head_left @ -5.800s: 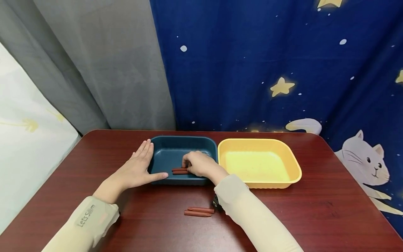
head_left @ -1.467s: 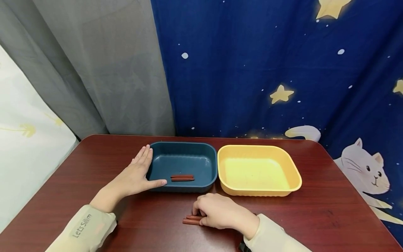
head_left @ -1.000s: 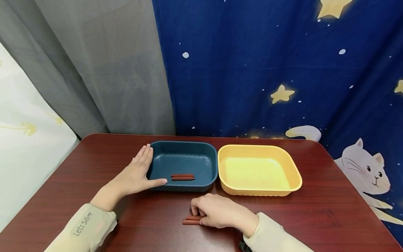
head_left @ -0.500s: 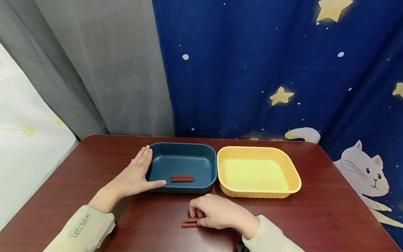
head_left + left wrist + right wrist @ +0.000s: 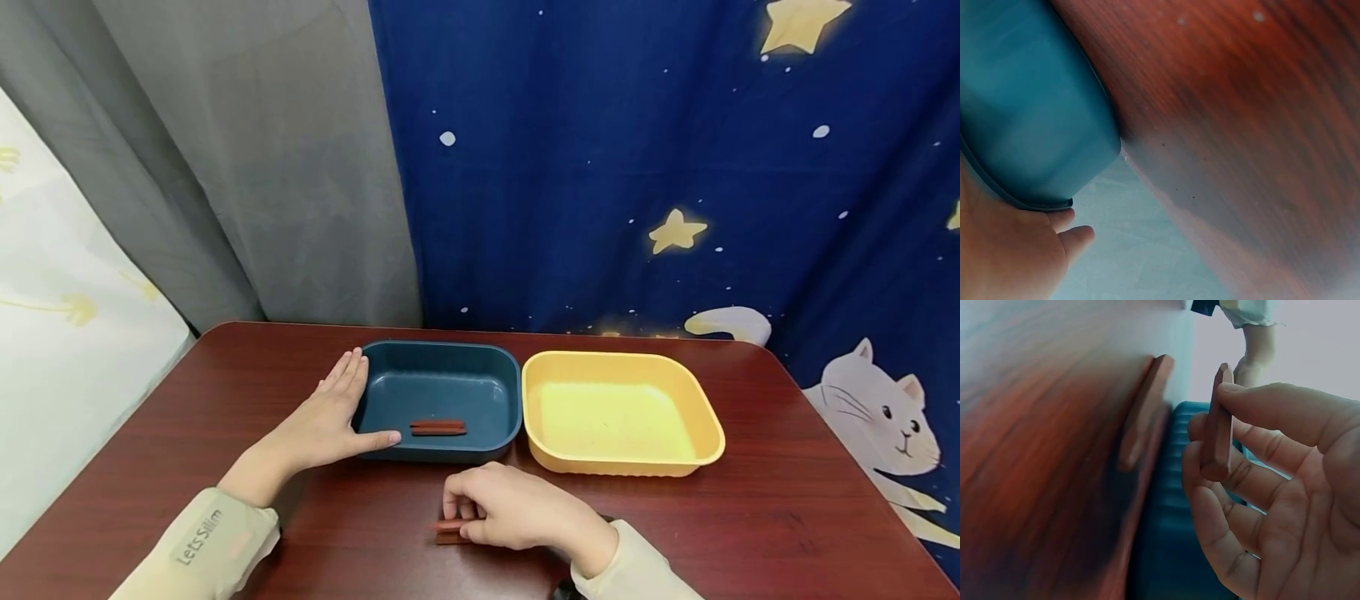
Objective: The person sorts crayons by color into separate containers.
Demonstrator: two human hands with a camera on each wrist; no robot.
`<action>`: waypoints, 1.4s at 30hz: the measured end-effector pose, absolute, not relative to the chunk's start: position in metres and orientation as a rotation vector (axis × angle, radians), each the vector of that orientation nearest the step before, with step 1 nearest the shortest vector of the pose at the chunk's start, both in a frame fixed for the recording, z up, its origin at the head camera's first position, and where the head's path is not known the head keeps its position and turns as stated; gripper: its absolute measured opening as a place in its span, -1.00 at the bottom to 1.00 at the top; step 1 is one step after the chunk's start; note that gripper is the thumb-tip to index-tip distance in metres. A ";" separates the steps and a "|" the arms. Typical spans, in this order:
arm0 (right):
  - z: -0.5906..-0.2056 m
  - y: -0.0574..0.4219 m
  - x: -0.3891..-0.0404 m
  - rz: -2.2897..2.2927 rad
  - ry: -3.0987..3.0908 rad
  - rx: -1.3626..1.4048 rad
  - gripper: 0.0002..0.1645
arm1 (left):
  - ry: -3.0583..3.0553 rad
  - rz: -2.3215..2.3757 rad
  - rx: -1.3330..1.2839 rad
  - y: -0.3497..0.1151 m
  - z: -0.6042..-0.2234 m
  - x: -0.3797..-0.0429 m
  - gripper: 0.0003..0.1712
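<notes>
In the right wrist view my right hand (image 5: 517, 508) pinches a reddish-brown stick (image 5: 1216, 440) with angular sides and a tapered end, thumb on one side, fingertips on the other. The held stick is raised off the tabletop. A matching stick (image 5: 1145, 415) lies on the wood beside it, partly covered by the hand in the head view. My left hand (image 5: 311, 429) rests against the left end of a dark blue plastic tray (image 5: 442, 345), fingers straight along the outer wall and thumb over the front rim. Two similar sticks (image 5: 438, 427) lie side by side inside this tray.
A yellow tray (image 5: 622, 462) stands right beside the blue one. Both sit on a reddish-brown wooden table (image 5: 757, 508), whose far edge meets grey and blue star-patterned curtains (image 5: 525, 208).
From inside the blue tray, the right hand has come nearer to the sticks on the table and now lifts one. The left hand stays at the blue tray.
</notes>
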State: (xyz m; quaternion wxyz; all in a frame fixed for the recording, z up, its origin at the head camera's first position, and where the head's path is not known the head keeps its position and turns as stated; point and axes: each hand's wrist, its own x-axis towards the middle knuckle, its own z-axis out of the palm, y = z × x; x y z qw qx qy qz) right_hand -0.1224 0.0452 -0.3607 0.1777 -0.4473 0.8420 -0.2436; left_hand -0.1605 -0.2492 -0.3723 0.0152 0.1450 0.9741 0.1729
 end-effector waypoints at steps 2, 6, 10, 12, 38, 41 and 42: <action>-0.359 0.044 -0.122 -0.705 2.366 -1.276 -0.86 | 3.032 0.539 0.453 -0.250 -0.372 -0.160 0.46; -0.351 0.038 -0.124 -0.723 2.334 -1.299 -0.86 | 3.037 0.533 0.444 -0.252 -0.373 -0.159 0.47; -0.341 0.031 -0.127 -0.719 2.336 -1.359 -0.86 | 3.043 0.520 0.423 -0.255 -0.372 -0.159 0.48; -0.336 0.027 -0.129 -0.721 2.341 -1.387 -0.87 | 3.043 0.524 0.419 -0.255 -0.371 -0.159 0.48; -0.325 0.021 -0.164 -1.005 2.320 -1.288 -0.86 | 3.032 0.522 0.451 -0.250 -0.373 -0.165 0.47; -0.327 0.021 -0.166 -1.040 2.322 -1.247 -0.85 | 3.033 0.522 0.449 -0.250 -0.373 -0.164 0.46; -0.328 0.021 -0.167 -1.051 2.325 -1.230 -0.85 | 3.032 0.523 0.450 -0.250 -0.373 -0.164 0.46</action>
